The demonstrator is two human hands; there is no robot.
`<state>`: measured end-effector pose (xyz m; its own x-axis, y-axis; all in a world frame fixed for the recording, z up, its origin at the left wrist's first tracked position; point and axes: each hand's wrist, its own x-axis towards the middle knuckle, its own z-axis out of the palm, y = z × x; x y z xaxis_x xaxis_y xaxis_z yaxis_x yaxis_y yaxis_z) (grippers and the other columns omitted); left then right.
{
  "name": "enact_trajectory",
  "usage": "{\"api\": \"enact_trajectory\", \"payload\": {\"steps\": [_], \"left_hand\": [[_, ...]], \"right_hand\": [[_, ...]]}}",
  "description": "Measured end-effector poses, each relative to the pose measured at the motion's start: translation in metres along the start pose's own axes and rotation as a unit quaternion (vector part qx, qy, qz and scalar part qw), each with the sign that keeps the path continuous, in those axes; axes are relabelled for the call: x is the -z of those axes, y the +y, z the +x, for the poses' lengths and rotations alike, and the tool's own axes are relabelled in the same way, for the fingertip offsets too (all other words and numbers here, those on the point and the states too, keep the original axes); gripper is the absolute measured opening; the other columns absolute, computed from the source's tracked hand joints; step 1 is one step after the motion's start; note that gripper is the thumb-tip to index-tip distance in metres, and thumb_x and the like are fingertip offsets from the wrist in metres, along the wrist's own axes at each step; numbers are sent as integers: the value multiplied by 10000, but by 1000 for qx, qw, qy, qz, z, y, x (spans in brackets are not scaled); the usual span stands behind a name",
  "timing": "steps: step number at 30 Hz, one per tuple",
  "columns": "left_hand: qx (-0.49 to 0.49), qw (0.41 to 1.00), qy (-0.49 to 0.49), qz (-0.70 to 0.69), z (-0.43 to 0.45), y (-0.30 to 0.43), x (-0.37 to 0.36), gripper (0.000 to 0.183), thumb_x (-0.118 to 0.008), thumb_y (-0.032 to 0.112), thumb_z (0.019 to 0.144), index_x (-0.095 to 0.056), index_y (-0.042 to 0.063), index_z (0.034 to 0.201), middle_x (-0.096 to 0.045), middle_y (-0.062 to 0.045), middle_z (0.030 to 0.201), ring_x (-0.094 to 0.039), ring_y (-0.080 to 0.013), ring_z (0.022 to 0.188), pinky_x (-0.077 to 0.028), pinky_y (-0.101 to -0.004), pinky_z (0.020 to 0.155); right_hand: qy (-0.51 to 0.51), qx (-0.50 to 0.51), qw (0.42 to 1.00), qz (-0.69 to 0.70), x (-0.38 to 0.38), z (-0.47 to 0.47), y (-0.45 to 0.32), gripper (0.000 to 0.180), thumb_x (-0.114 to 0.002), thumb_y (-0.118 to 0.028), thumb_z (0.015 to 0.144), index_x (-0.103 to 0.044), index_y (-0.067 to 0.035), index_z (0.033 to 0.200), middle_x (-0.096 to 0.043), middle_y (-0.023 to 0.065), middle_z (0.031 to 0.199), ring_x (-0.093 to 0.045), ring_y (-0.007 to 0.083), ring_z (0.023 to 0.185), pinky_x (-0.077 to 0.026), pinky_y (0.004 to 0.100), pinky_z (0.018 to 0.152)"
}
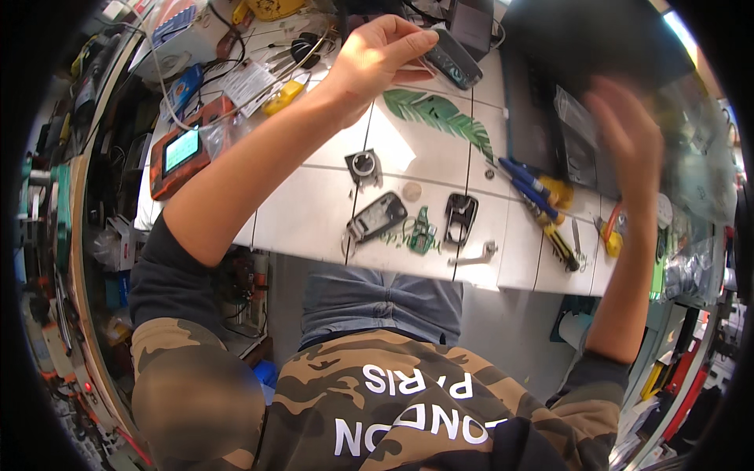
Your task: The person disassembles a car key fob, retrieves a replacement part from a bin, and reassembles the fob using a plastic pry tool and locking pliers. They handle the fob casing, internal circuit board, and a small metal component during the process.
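My left hand (389,56) is raised over the far part of the white bench. Between its thumb and fingers it grips a dark key fob (453,59), apparently in a clear plastic bag. My right hand (630,129) is blurred by motion, above the right side, nearest a clear plastic bag (574,115) over the laptop (533,100). Close to me lie two dark key shell parts (380,218) (461,221), a green circuit board (421,232), a metal key blade (480,253) and a round coin-like disc (412,191). Farther off sits a black piece with a ring (362,165).
Blue-handled screwdrivers (530,185) and a yellow-black tool (556,238) lie at the right, near pliers (609,235). An orange handheld device (182,147) with a lit screen stands at the left. Cables (171,106) and papers (247,85) clutter the back left.
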<state>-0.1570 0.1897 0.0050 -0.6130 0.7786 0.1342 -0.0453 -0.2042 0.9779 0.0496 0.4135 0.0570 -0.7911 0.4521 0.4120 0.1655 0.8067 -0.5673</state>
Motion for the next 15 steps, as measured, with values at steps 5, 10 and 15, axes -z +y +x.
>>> {"api": "enact_trajectory", "payload": {"steps": [5, 10, 15], "left_hand": [[-39, 993, -14, 106, -11, 29, 1, 236, -632, 164, 867, -602, -17, 1015, -642, -65, 894, -613, -130, 818, -502, -257, 747], [0, 996, 21, 87, -20, 43, 14, 233, -637, 158, 863, -640, -2, 1033, -659, -69, 908, -622, -115, 797, -511, -242, 729], [-18, 998, 24, 63, -22, 31, 13, 235, -618, 197, 880, -664, 5, 1008, -673, -69, 893, -633, -119, 741, -519, -251, 700]], "right_hand": [[-212, 92, 963, 141, -75, 29, -72, 345, -637, -266, 848, -603, -72, 1132, -643, 31, 925, -571, 77, 761, -479, 214, 661], [-186, 55, 958, 210, -95, 28, -91, 270, -642, -246, 849, -613, -42, 1024, -632, 35, 855, -570, 83, 710, -483, 225, 634], [-216, 12, 944, 250, -91, 17, -88, 321, -660, -306, 843, -606, -75, 1059, -630, 7, 879, -569, 75, 750, -489, 244, 710]]}}
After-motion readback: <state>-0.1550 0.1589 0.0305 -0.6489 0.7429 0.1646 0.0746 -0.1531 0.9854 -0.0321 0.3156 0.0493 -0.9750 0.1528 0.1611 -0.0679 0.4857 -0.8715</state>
